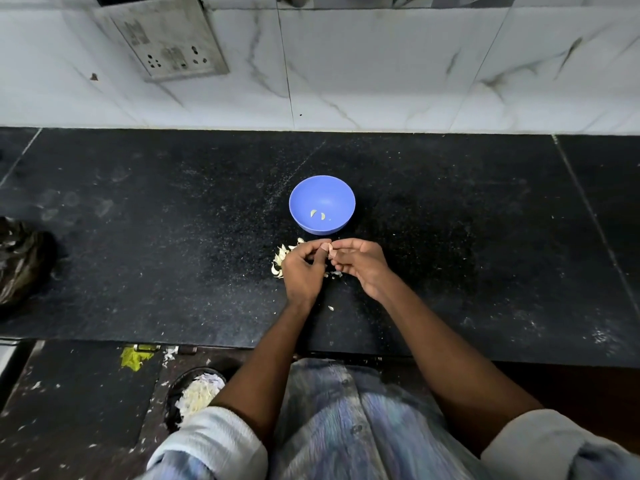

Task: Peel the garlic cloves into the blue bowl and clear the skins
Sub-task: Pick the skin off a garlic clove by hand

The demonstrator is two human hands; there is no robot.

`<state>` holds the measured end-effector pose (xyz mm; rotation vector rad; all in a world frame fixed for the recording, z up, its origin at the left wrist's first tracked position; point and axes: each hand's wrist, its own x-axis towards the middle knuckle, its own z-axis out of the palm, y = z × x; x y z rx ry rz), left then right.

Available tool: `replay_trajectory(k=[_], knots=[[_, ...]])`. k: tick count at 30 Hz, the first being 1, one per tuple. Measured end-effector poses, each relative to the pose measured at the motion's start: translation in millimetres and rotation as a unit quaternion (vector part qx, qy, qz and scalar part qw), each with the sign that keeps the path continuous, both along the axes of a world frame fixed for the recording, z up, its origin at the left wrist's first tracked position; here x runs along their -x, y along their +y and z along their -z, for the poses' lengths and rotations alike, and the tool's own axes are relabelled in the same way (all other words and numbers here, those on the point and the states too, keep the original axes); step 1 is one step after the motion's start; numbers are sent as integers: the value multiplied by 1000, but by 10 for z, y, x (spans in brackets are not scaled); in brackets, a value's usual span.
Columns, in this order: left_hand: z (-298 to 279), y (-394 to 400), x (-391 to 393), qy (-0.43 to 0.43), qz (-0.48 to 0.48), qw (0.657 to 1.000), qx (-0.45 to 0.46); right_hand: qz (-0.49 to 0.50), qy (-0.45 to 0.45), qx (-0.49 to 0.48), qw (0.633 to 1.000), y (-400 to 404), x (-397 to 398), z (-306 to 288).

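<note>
Both hands meet just in front of the round blue plastic bowl — left hand and right hand pinch one small pale garlic clove between fingertips. It looks light and firm, its papery skin brittle — best nipped at the tip.

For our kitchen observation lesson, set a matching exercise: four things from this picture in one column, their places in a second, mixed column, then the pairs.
Things:
1. peeled cloves
2. blue bowl
3. unpeeled garlic pile
4. socket plate

Places:
A. on the tiled wall
B. inside the bowl
C. on the black counter, beyond the hands
D. on the counter, under the left hand

Pairs: 1-B, 2-C, 3-D, 4-A
</note>
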<state>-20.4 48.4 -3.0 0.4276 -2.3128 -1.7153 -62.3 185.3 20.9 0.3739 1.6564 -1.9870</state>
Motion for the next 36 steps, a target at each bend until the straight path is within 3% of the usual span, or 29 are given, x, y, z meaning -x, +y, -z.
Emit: replay_trajectory(k=[9,24,31,36], knots=[[-17,-68,-16,-38,-53,993,-102,24,10,-3,1000,-78,-46,26],[-18,-205,171,-73,25,994,-71,6,102,-94,990,-96,46,85],[6,-14,6,-149,-21,963,-225,10,148,-116,982,11,-77,167],[40,-49,-15,-158,-15,958,-240,-9,171,-128,977,16,-37,170]])
